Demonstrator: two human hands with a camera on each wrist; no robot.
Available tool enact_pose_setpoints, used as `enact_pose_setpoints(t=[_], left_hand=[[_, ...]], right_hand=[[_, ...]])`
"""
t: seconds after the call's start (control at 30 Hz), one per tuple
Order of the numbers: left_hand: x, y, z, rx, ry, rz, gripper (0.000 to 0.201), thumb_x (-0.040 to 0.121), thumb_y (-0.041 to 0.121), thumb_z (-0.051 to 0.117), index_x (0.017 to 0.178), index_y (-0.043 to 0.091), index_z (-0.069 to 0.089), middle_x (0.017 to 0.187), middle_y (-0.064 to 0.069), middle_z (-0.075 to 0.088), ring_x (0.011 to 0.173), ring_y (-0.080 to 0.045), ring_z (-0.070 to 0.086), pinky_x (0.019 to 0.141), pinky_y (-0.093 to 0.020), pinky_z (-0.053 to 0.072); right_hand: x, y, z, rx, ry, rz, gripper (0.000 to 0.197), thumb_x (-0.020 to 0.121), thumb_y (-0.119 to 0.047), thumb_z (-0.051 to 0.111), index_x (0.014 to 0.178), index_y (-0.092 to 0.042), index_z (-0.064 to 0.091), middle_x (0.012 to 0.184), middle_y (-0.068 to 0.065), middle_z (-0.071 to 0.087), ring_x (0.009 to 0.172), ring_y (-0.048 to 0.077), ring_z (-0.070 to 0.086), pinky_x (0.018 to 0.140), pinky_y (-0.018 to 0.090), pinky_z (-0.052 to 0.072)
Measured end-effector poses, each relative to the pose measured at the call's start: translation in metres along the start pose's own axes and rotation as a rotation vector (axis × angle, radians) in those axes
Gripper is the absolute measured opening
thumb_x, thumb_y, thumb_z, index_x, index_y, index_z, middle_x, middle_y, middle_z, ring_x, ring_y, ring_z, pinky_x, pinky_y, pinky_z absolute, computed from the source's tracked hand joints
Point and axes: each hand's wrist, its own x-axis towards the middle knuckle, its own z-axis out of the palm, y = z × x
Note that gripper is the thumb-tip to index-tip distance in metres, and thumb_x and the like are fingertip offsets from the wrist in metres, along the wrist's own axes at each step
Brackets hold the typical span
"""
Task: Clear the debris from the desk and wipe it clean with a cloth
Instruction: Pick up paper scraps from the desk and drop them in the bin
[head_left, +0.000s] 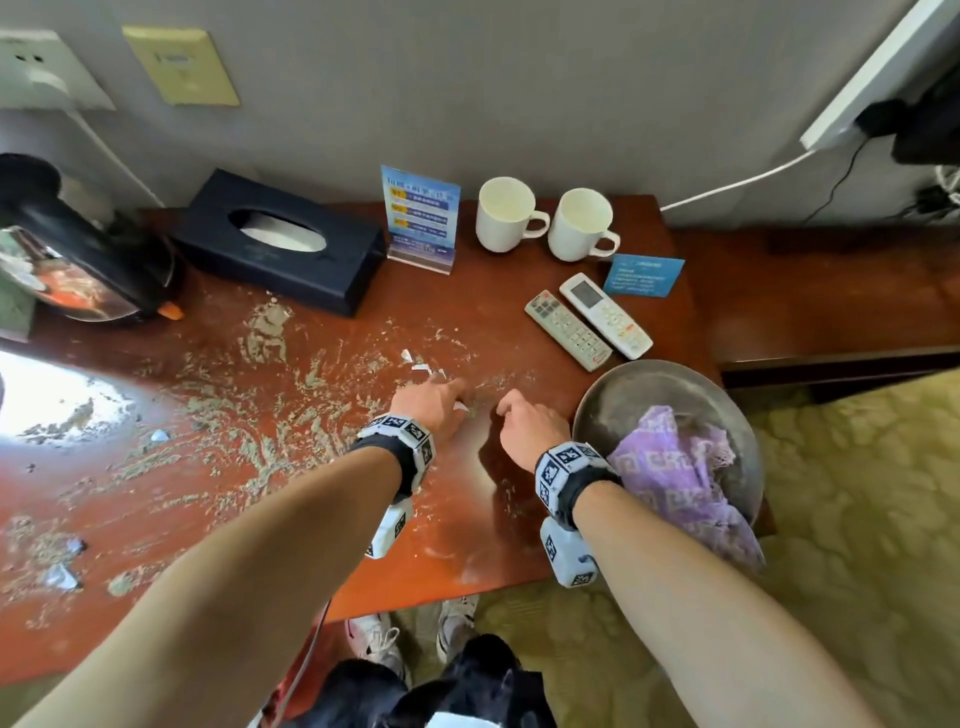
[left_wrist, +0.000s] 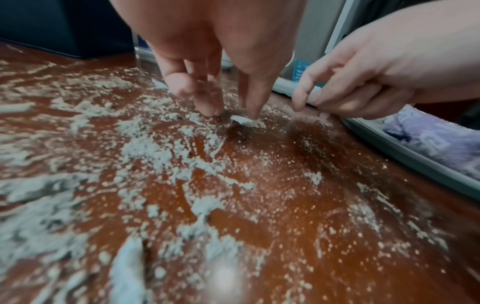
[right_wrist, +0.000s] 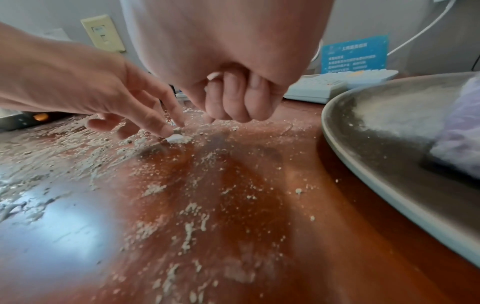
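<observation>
From the head camera, a reddish wooden desk (head_left: 322, 545) is strewn with pale grey crumbly debris (head_left: 260, 332) and a few white scraps. The left hand (head_left: 428, 402) reaches down to a small white scrap (head_left: 461, 407), fingertips on it. The right hand (head_left: 530, 423) hovers just beside it, fingers curled. A purple cloth (head_left: 680, 483) lies in a metal basin (head_left: 670, 384) at the desk's right edge, draping over its rim. From the left wrist camera, the left fingers (left_wrist: 207, 102) press onto the white scrap (left_wrist: 242, 119); the right hand (left_wrist: 363, 82) seems to pinch something pale. From the right wrist camera, the right hand (right_wrist: 233, 102) is curled closed; whether it holds a scrap I cannot tell.
</observation>
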Motion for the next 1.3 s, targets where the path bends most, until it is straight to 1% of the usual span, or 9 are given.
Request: enact_pose_setpoints(t=[0.17,0.4,0.57,0.67,0.8,0.93,1.07,1.17,1.3], left_hand=[[0.006,0.001,0.009,-0.005,0.003,-0.054,0.027,0.099,0.016,0.050,0.122,0.028,0.054,0.122,-0.001,0.051,0.089,-0.024,0.064,0.060,-0.027,0.045],[0.010,0.001,0.006,-0.051,0.001,-0.088,0.015,0.099,0.021,0.050,0.109,0.022,0.060,0.115,0.000,0.055,0.087,-0.023,0.064,0.065,-0.030,0.052],[0.006,0.002,-0.004,-0.099,-0.024,-0.118,0.022,0.099,0.021,0.044,0.115,0.009,0.054,0.110,-0.009,0.061,0.092,-0.029,0.065,0.078,-0.038,0.056],[-0.005,-0.011,-0.014,-0.187,-0.007,-0.187,0.019,0.098,0.016,0.044,0.113,0.010,0.053,0.101,-0.011,0.065,0.090,-0.029,0.064,0.075,-0.036,0.056],[-0.029,-0.040,-0.026,-0.260,0.027,-0.244,0.023,0.093,0.007,0.038,0.110,0.015,0.052,0.087,-0.004,0.062,0.080,-0.024,0.063,0.067,-0.033,0.055],[-0.058,-0.074,-0.032,-0.304,0.060,-0.311,0.028,0.089,0.004,0.043,0.107,0.015,0.061,0.099,-0.010,0.068,0.086,-0.027,0.065,0.074,-0.035,0.057],[-0.091,-0.111,-0.028,-0.309,0.098,-0.424,0.022,0.095,0.015,0.041,0.083,0.007,0.059,0.090,-0.014,0.068,0.081,-0.031,0.065,0.072,-0.037,0.056],[-0.118,-0.146,-0.019,-0.352,0.079,-0.478,0.026,0.091,0.020,0.050,0.087,0.001,0.066,0.086,-0.013,0.068,0.079,-0.030,0.066,0.065,-0.035,0.055],[-0.158,-0.191,-0.007,-0.416,0.145,-0.587,0.032,0.095,0.024,0.041,0.082,0.003,0.062,0.078,-0.011,0.065,0.062,-0.023,0.057,0.059,-0.031,0.051]], right_hand=[[0.006,0.009,-0.006,0.029,-0.037,0.005,0.033,0.099,-0.005,0.036,0.126,-0.014,0.052,0.121,0.014,0.061,0.119,0.032,0.050,0.090,0.031,0.034],[0.017,0.011,-0.010,0.036,-0.053,0.006,0.032,0.098,-0.007,0.037,0.124,-0.016,0.053,0.119,0.013,0.061,0.119,0.032,0.049,0.093,0.032,0.036],[0.024,0.003,-0.011,0.000,-0.049,-0.078,0.030,0.102,-0.011,0.035,0.123,-0.015,0.056,0.120,0.009,0.063,0.119,0.030,0.050,0.089,0.031,0.036],[0.029,-0.007,-0.011,-0.011,-0.078,-0.127,0.028,0.105,-0.013,0.034,0.124,-0.013,0.055,0.115,0.010,0.064,0.115,0.031,0.051,0.081,0.031,0.034],[0.032,-0.036,-0.005,-0.002,-0.105,-0.183,0.030,0.104,-0.008,0.032,0.128,-0.015,0.048,0.101,0.009,0.060,0.095,0.027,0.052,0.070,0.030,0.033],[0.030,-0.075,0.007,-0.045,-0.146,-0.258,0.036,0.101,-0.003,0.033,0.133,-0.016,0.044,0.116,0.014,0.060,0.092,0.025,0.050,0.073,0.030,0.034],[0.023,-0.119,0.026,-0.107,-0.163,-0.330,0.032,0.101,-0.008,0.034,0.128,-0.018,0.047,0.106,0.012,0.062,0.089,0.025,0.052,0.068,0.030,0.036],[0.015,-0.149,0.045,-0.162,-0.151,-0.370,0.027,0.103,-0.019,0.032,0.122,-0.020,0.051,0.093,0.007,0.062,0.073,0.020,0.053,0.054,0.030,0.032],[0.000,-0.187,0.071,-0.226,-0.153,-0.446,0.023,0.103,-0.025,0.034,0.116,-0.020,0.052,0.091,0.005,0.064,0.080,0.025,0.055,0.068,0.031,0.039]])
